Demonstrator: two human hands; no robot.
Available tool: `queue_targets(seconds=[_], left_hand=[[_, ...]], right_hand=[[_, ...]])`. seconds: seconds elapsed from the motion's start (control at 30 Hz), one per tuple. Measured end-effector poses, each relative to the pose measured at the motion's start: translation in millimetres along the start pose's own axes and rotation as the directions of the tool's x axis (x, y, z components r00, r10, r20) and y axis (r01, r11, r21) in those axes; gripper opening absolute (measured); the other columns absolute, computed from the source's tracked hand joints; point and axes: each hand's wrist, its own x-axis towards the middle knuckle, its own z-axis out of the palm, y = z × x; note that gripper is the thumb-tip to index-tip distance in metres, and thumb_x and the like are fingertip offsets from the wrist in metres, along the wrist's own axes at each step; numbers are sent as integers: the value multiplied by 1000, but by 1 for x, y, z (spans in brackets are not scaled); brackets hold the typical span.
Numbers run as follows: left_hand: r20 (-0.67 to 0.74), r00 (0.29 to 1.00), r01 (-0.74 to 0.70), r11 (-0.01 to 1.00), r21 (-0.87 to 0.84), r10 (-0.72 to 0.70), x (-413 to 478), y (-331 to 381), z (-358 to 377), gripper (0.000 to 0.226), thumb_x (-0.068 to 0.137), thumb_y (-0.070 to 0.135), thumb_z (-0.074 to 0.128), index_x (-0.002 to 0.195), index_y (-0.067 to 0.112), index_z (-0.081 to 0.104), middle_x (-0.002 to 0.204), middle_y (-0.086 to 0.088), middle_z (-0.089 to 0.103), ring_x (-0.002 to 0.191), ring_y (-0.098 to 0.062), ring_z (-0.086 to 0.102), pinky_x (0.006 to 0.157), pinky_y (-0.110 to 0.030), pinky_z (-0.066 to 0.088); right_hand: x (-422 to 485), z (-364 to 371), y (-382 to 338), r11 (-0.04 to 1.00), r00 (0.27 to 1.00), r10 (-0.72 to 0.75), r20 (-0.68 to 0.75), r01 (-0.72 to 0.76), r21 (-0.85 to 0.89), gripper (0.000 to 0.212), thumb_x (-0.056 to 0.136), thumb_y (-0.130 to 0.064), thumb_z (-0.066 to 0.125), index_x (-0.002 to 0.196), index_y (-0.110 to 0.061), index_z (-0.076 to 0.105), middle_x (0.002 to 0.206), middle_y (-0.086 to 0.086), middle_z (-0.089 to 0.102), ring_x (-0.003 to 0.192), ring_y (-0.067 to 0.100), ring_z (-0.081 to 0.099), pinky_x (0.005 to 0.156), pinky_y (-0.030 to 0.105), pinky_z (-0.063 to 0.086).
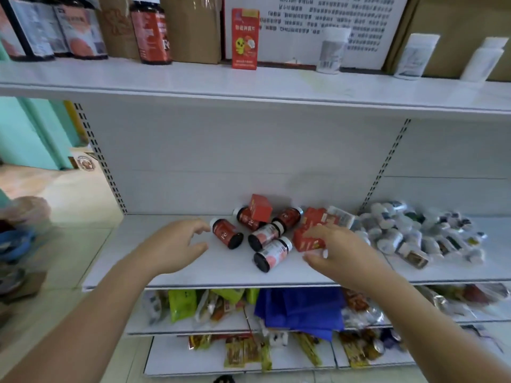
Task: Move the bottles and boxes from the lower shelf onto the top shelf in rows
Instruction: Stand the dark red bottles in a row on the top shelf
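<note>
Down low, bottles (228, 234): several dark-capped ones lie on their sides, heaped on the lower shelf (154, 275).
Red box (305, 240): beside the heap, under the right hand (341, 251).
Right hand: fingers draped over the box, thumb at its near edge; cannot tell whether it grips.
Left hand (177, 246): fingers spread and relaxed, just beside the leftmost bottle, apart.
Top shelf (249, 87): upright carton (244, 40), tall red-label bottle (150, 31).

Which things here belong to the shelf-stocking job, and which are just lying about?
Job: red bottles, pink-labelled bottles, red boxes and heaped white bottles on the lower shelf; top shelf.
Lying about: snack packets and blue bag underneath; printed sign up top.
</note>
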Motion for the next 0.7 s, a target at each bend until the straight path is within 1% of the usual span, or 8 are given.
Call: queue_targets(seconds=[0.13,0.27,0.37,0.43,0.5,0.57,0.63,0.7], left_hand=[[57,994,99,989,-114,-93,43,-15,49,37,93,35,59,128,22,58,133,1,59,116,-17,58,92,-26,43],[93,975,219,930,-294,-200,95,-25,90,31,91,34,58,119,20,61,117,0,63,112,-21,59,85,-28,42],[103,925,364,781,-508,-365,139,-38,117,23,87,40,57,95,18,57,94,-8,64,90,-29,65,78,-39,55],[172,853,477,602,-641,-492,167,-48,132,43,86,46,59,112,13,52,99,-10,61,88,-29,67,73,-39,59],[230,794,546,493,-677,-563,191,-60,146,73,78,57,64,126,5,44,102,-12,60,82,-28,68,68,-38,62],[237,771,569,472,-674,-591,210,-65,157,81,70,62,68,120,2,49,95,-13,63,75,-30,69,64,-42,62],[218,785,559,509,-655,-580,221,-60,163,65,74,57,70,107,4,52,91,-12,61,77,-32,68,65,-42,62],[212,800,542,525,-656,-562,225,-54,167,54,75,51,71,102,7,54,93,-11,61,82,-31,66,64,-36,59]], right_hand=[[41,54,17,986,990,107,94,-118,116,45,88,-39,61,130,-25,54,124,-6,62,108,14,58,84,24,45],[93,110,30,906,944,275,181,-317,280,49,90,-48,57,127,-16,52,100,-2,62,87,14,54,69,26,39],[134,149,37,761,876,434,209,-481,435,67,90,-59,50,130,-5,41,105,7,62,86,23,62,68,30,48],[155,172,38,673,829,507,237,-552,493,80,87,-63,51,134,-1,30,114,15,62,79,24,66,58,29,52],[170,193,38,622,802,551,231,-579,527,88,80,-65,58,134,-2,27,116,15,59,85,26,65,66,33,54],[178,207,37,590,791,574,211,-578,563,78,78,-56,65,123,-3,29,109,9,55,90,25,58,75,35,49],[183,214,40,525,770,591,242,-594,609,76,73,-51,72,118,-5,32,105,5,55,90,22,58,75,33,48],[184,218,43,368,737,594,322,-605,706,82,60,-51,77,116,-2,44,101,4,65,87,20,65,72,34,54]])
